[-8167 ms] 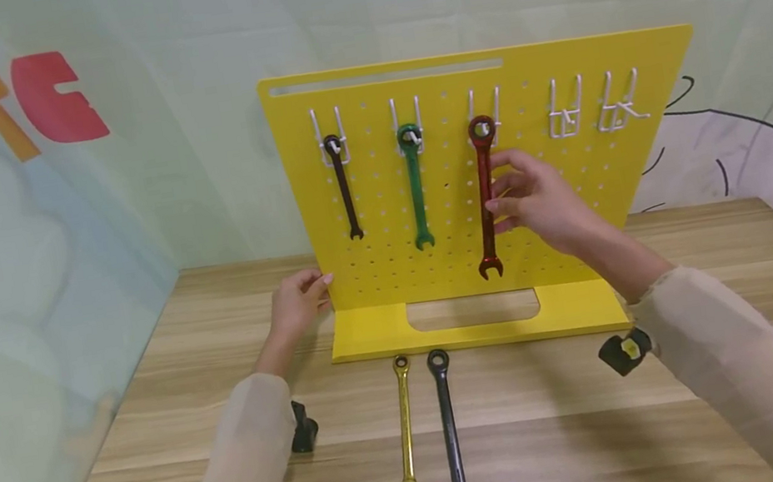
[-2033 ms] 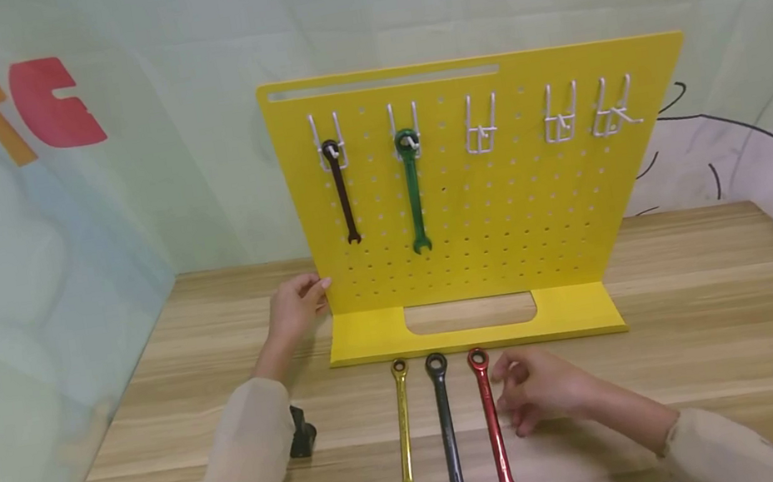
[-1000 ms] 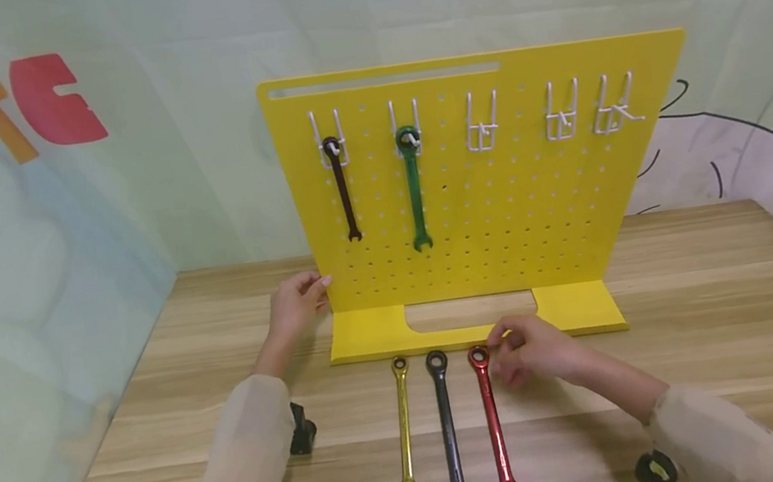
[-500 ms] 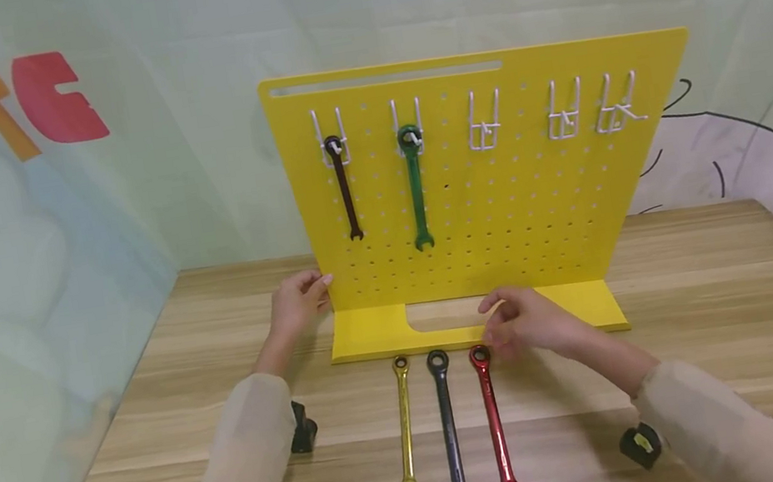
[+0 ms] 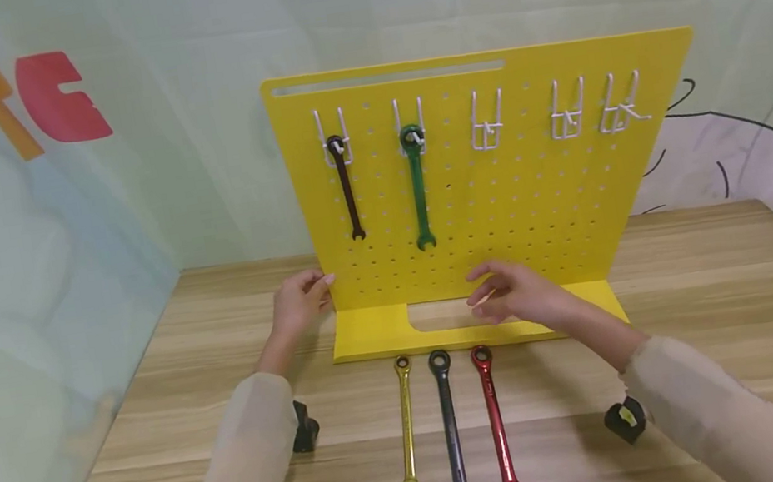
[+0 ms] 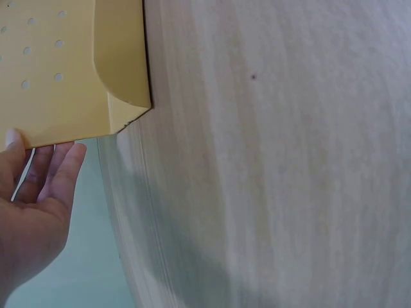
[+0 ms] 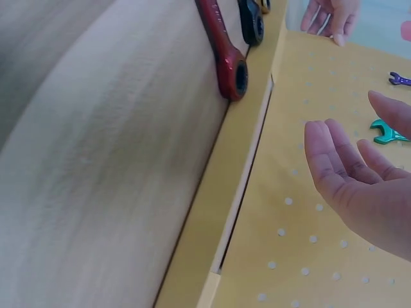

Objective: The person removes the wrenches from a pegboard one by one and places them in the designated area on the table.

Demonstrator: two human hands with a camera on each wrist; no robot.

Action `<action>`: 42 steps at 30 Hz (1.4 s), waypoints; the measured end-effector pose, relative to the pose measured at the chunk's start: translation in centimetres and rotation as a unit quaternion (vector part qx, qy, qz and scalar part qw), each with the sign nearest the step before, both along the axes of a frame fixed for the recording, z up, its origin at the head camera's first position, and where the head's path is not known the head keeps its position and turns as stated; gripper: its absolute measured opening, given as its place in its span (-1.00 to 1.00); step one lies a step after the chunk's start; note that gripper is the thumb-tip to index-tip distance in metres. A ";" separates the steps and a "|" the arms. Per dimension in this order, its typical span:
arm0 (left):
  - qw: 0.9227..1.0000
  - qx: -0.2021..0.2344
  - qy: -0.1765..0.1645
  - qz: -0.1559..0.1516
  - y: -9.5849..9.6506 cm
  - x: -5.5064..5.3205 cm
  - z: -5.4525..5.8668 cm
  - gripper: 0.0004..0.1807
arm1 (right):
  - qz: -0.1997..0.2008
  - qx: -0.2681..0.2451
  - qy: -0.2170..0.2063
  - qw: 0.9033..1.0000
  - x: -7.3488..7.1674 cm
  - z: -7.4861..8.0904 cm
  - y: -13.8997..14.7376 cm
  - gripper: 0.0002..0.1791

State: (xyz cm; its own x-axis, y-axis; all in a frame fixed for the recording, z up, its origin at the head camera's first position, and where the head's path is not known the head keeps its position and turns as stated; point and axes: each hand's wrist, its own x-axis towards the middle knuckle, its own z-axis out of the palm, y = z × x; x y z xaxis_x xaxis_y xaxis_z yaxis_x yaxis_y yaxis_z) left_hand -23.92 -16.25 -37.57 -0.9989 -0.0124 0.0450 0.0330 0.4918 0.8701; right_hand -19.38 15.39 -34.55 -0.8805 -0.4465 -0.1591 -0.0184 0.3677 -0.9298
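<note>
My left hand (image 5: 296,306) pinches the left edge of the yellow pegboard (image 5: 392,274), thumb in front and fingers behind in the left wrist view. My right hand (image 5: 516,294), holding nothing, hovers before the board's lower middle with fingers loosely bent. A dark purple wrench (image 5: 348,192) and a green wrench (image 5: 419,193) hang from the two leftmost hooks. On the table in front of the base lie a gold wrench (image 5: 407,431), a dark grey wrench (image 5: 451,433) and a red wrench (image 5: 497,426), ring ends toward the board.
Three white hooks on the right carry nothing: the third hook (image 5: 487,128), the fourth hook (image 5: 566,115) and the rightmost hook (image 5: 617,107). The board's base (image 5: 371,332) has a cut-out in its middle. A printed cloth (image 5: 203,135) hangs behind the wood-grain table (image 5: 706,291).
The red wrench came off the third hook and now lies on the table. My right hand has risen from beside it to the board's front. My left hand stays put.
</note>
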 end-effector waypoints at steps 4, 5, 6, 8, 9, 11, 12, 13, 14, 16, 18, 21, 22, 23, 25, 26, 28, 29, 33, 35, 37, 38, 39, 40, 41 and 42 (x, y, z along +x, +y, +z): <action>1.000 -0.004 0.002 -0.001 0.0 0.0 -0.1 -0.71 | 0.005 -0.004 0.005 1.000 -0.3 0.4 -0.2 -0.44; 1.000 -0.005 0.003 -0.001 0.0 0.0 -0.1 -0.70 | 0.006 -0.004 0.009 1.000 -0.4 0.6 -0.3 -0.44; 1.000 -0.006 0.002 0.000 -0.1 0.0 -0.1 -0.70 | 0.009 -0.004 0.013 1.000 -0.5 0.7 -0.4 -0.44; 1.000 -0.005 0.001 0.000 -0.1 0.0 -0.1 -0.70 | 0.010 -0.003 0.020 1.000 -0.7 0.9 -0.5 -0.42; 1.000 -0.005 0.000 0.002 -0.1 0.0 -0.1 -0.70 | 0.011 -0.003 0.024 1.000 -0.8 1.1 -0.5 -0.42; 1.000 -0.003 -0.002 0.004 0.0 0.0 -0.1 -0.70 | 0.013 -0.004 0.029 0.999 -1.0 1.4 -0.7 -0.41; 1.000 -0.004 -0.001 0.004 0.0 0.0 -0.1 -0.71 | 0.015 -0.004 0.031 0.999 -1.1 1.5 -0.8 -0.41; 1.000 -0.003 -0.001 0.005 0.0 0.0 0.0 -0.71 | 0.016 -0.004 0.035 0.999 -1.2 1.7 -0.8 -0.41; 1.000 -0.003 -0.002 0.005 0.0 0.0 0.0 -0.71 | 0.018 -0.004 0.038 0.999 -1.3 1.9 -0.9 -0.40; 1.000 -0.002 -0.004 0.006 0.0 0.0 0.0 -0.71 | 0.021 -0.003 0.046 0.999 -1.4 2.4 -1.1 -0.39; 1.000 -0.001 -0.005 0.007 0.0 0.0 0.1 -0.71 | 0.021 -0.003 0.053 0.998 -1.5 2.9 -1.3 -0.39; 1.000 0.003 -0.008 0.007 0.0 0.0 0.1 -0.71 | 0.019 -0.008 0.062 0.998 -1.8 3.8 -1.6 -0.38; 1.000 0.005 -0.010 0.007 0.1 0.0 0.1 -0.71 | 0.019 -0.011 0.065 0.998 -1.9 4.0 -1.8 -0.37; 1.000 0.008 -0.011 0.006 0.1 0.0 0.1 -0.71 | 0.017 -0.012 0.067 0.998 -1.9 4.4 -1.9 -0.37; 1.000 0.012 -0.014 0.006 0.1 0.0 0.1 -0.71 | 0.014 -0.015 0.075 0.997 -2.1 4.9 -2.1 -0.37; 1.000 0.012 -0.015 0.006 0.1 0.0 0.1 -0.71 | 0.014 -0.017 0.077 0.997 -2.1 5.2 -2.1 -0.36; 1.000 0.011 -0.014 0.005 0.1 0.0 0.0 -0.71 | 0.009 -0.019 0.080 0.997 -2.3 5.7 -2.3 -0.35; 1.000 0.010 -0.013 0.005 0.1 0.0 0.0 -0.71 | 0.007 -0.020 0.082 0.996 -2.3 6.0 -2.3 -0.35; 1.000 0.006 -0.013 0.005 0.1 0.0 0.0 -0.70 | 0.002 -0.028 0.089 0.996 -2.7 6.8 -2.4 -0.33; 1.000 0.004 -0.014 0.004 0.1 0.0 0.0 -0.70 | -0.001 -0.034 0.091 0.995 -2.8 7.2 -2.5 -0.31; 1.000 0.003 -0.015 0.004 0.1 0.0 0.0 -0.70 | -0.006 -0.039 0.092 0.995 -3.0 7.5 -2.6 -0.29; 1.000 0.003 -0.016 0.003 0.1 0.0 0.0 -0.70 | -0.008 -0.042 0.093 0.995 -3.0 7.6 -2.7 -0.28; 1.000 0.002 -0.015 0.003 0.1 0.0 0.0 -0.70 | -0.010 -0.044 0.094 0.995 -3.0 7.8 -2.8 -0.27; 1.000 0.002 -0.015 0.004 0.1 0.0 0.0 -0.70 | -0.012 -0.045 0.095 0.994 -3.0 7.9 -2.8 -0.27; 1.000 0.003 -0.014 0.004 0.1 0.0 0.0 -0.70 | -0.015 -0.046 0.097 0.994 -3.0 8.0 -2.9 -0.27; 1.000 0.003 -0.014 0.004 0.1 0.0 -0.1 -0.70 | -0.016 -0.047 0.097 0.994 -3.0 8.1 -3.0 -0.27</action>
State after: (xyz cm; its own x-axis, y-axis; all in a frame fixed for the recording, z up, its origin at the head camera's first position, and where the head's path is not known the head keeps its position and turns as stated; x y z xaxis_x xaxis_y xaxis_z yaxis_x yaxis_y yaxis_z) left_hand -23.93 -16.15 -37.62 -0.9996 -0.0209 0.0163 0.0041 0.4865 0.8737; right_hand -22.39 12.38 -26.41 -0.9044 -0.4229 0.0560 -0.1908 0.2835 -0.9398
